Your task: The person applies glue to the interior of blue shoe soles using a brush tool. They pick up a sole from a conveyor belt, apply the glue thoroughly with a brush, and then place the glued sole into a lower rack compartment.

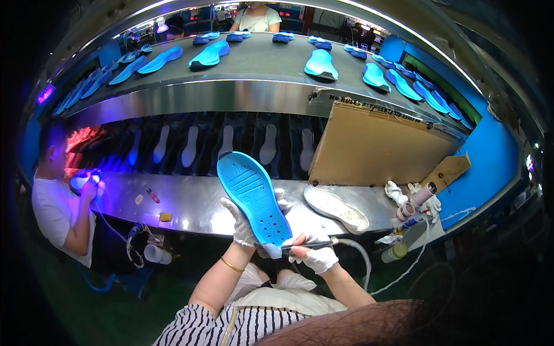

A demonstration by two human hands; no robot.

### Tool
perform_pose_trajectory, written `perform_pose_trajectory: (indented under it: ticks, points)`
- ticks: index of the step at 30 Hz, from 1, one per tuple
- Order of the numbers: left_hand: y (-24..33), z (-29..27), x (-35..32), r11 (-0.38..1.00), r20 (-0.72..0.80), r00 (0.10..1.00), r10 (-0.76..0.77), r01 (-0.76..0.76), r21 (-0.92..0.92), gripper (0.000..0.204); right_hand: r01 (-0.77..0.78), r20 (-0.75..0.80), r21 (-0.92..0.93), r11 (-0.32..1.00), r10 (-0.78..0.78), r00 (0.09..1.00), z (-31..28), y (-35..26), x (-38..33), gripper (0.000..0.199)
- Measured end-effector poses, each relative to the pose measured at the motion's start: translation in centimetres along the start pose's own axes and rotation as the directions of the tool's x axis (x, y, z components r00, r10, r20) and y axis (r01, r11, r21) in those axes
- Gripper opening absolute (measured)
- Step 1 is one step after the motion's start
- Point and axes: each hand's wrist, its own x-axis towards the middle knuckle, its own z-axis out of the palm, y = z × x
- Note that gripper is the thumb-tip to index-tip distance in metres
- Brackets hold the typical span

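A bright blue shoe sole point(253, 199) is held up in my left hand point(238, 226), which wears a white glove and grips it from beneath and both sides. Its moulded inner face, with grooves and small holes, is turned up toward me. My right hand point(316, 254), in a white glove with some fingertips bare, closes around a dark-handled brush point(318, 244) with a hose running off it. The pale brush tip is at the sole's near end; whether it touches the surface I cannot tell. A white sole point(339, 211) lies on the metal bench to the right.
Beyond the metal bench point(190, 196), a raised belt point(259, 63) carries many blue soles. A cardboard sheet point(381, 147) leans at the right. Cups point(424, 193), white gloves point(396, 194) and a jar point(395, 252) are near the bench's right end. A co-worker point(63, 213) sits at the left.
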Motion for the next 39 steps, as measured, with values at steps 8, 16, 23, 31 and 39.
perform_pose_trajectory:
  ticks: [8,16,23,31,39]
  points:
    - [2.0,-0.6,1.0,0.914,0.129,0.977,-0.169,0.107,0.39,0.106,-0.007,-0.027,-0.347,0.938,-0.003,1.0,-0.6,-1.4,0.5,0.011]
    - [3.4,0.7,3.2,0.73,0.078,0.883,-0.462,0.329,0.599,0.096,0.025,0.145,-0.329,0.944,0.025,0.989,-1.9,-3.0,1.7,0.01]
    - [3.1,0.7,5.5,0.554,-0.235,0.838,-0.493,0.51,0.658,0.055,0.107,0.166,-0.533,0.839,-0.021,0.986,-1.0,-2.2,2.2,0.009]
    - [2.9,0.7,6.7,0.509,-0.273,0.817,-0.509,0.541,0.67,0.056,0.034,0.125,-0.606,0.795,0.053,0.991,-1.4,-2.6,3.2,0.005]
    - [3.3,2.5,6.7,0.488,-0.277,0.811,-0.516,0.544,0.683,0.06,0.226,0.117,-0.659,0.717,-0.198,0.973,-2.8,-3.8,3.9,0.006]
